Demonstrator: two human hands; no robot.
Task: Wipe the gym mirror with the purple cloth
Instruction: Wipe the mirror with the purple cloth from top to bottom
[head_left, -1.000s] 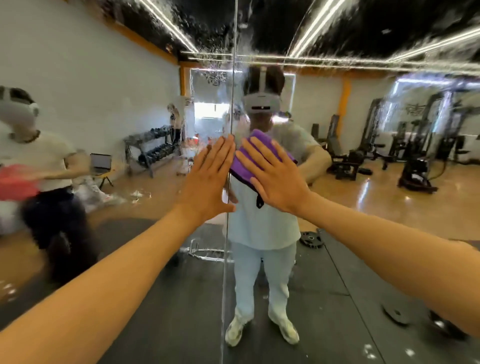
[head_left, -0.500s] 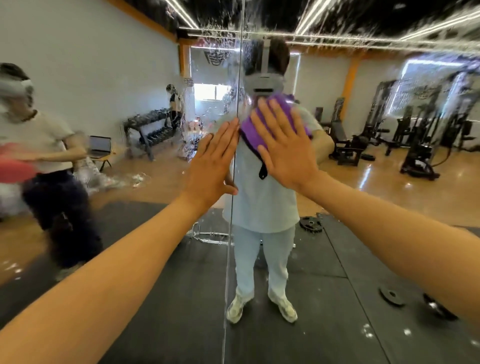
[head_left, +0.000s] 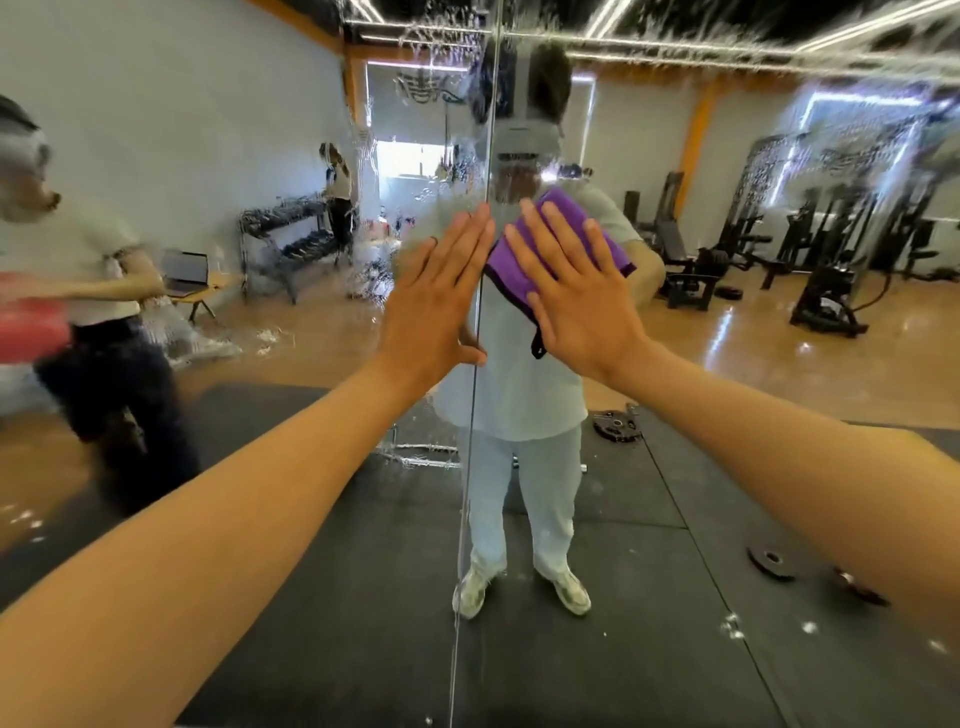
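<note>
**Two flat hands on a wet gym mirror, purple cloth under the right one**

Compared with half a second ago, the right hand (head_left: 582, 306) and the purple cloth (head_left: 558, 244) sit slightly lower and further right of the vertical seam (head_left: 475, 364) that splits the mirror (head_left: 675, 493); the cloth, earlier drawn up close beneath the reflected headset, now lies a little below it. The left hand (head_left: 439, 306) stays in nearly the same place just left of the seam.

Both hands are spread open, fingers straight, palms pressed flat to the glass. The left hand holds nothing. The right hand grips nothing either; it pins the cloth against the mirror with its palm and fingers. The cloth lies just right of the seam, its folded corners showing above the fingertips and to either side, and a dark loop hanging below, beside the heel of the hand. The two hands lie close together, one on each side of the seam, not touching.

Streaks and droplets of water cover the glass left of the seam and above the hands.
</note>
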